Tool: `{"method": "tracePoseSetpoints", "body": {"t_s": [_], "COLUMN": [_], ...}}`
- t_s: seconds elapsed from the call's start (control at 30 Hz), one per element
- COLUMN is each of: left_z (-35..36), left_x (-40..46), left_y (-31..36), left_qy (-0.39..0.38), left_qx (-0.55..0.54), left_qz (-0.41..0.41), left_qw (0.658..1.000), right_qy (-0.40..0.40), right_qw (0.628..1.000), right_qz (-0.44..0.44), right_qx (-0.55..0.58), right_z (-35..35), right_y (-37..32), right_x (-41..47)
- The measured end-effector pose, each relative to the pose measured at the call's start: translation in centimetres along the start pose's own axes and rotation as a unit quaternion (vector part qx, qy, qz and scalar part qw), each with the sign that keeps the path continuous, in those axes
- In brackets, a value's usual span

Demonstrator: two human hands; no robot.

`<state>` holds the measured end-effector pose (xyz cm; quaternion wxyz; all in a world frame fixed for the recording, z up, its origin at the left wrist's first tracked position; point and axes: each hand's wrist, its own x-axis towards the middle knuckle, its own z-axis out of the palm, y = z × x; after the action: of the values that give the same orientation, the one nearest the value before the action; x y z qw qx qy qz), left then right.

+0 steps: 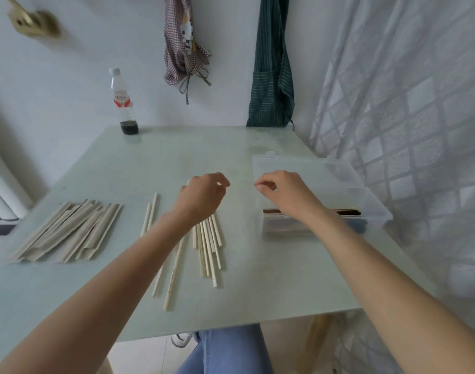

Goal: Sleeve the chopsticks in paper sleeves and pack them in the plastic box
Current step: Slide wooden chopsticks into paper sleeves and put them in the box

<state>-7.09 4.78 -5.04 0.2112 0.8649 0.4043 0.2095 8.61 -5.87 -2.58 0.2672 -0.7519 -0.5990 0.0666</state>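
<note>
Tabletop (258, 279) sorted for flow: sleeves (69, 230) left, chopsticks (208, 249) mid, plastic box (312, 184) right w/ lid up; left hand (204, 195) & right hand (282, 190) hover, each grip loosely curled, empty.

On the table (258, 287), paper sleeves (69, 230) lie left, chopsticks (208, 247) in the middle, the plastic box (312, 184) right, apparently open, a bottle (124, 103) behind.

left hand (204, 197) hides chopsticks' (208, 249) far ends | plastic box (312, 179) contents unclear behind right forearm
</note>
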Motion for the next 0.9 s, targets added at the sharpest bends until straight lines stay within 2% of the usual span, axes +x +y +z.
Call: {"method": "tracePoseSetpoints", "body": {"t_s": [0.2, 0.37, 0.43, 0.6, 0.8, 0.9], "left_z": [-3.9, -4.5, -4.5, -5.0, -5.2, -5.9], "left_x": [-4.2, -7.0, -7.2, -7.5, -7.7, -7.7], "left_y": [-8.4, -13.2, -13.5, -14.2, -13.3, -13.6], "left_qy": [-0.042, -0.102, -0.113, -0.154, -0.119, -0.082], "left_qx": [0.058, 0.097, 0.087, 0.058, 0.091, 0.050], "left_qz": [-0.150, -0.203, -0.210, -0.225, -0.197, -0.195], "left_qw": [0.986, 0.969, 0.967, 0.961, 0.969, 0.976], "right_qy": [-0.061, -0.131, -0.146, -0.118, -0.118, -0.079], "right_qw": [0.998, 0.991, 0.989, 0.989, 0.988, 0.992], "right_qz": [-0.022, 0.004, 0.034, 0.081, 0.095, 0.086], "right_qx": [0.024, 0.027, 0.017, -0.032, -0.037, 0.046], "right_z": [7.0, 13.7, 15.5, 18.4, 18.9, 18.5], "right_y": [-7.2, -12.0, -13.0, -14.1, -14.4, -15.0], "right_x": [1.3, 1.9, 2.2, 2.7, 2.9, 2.5]}}
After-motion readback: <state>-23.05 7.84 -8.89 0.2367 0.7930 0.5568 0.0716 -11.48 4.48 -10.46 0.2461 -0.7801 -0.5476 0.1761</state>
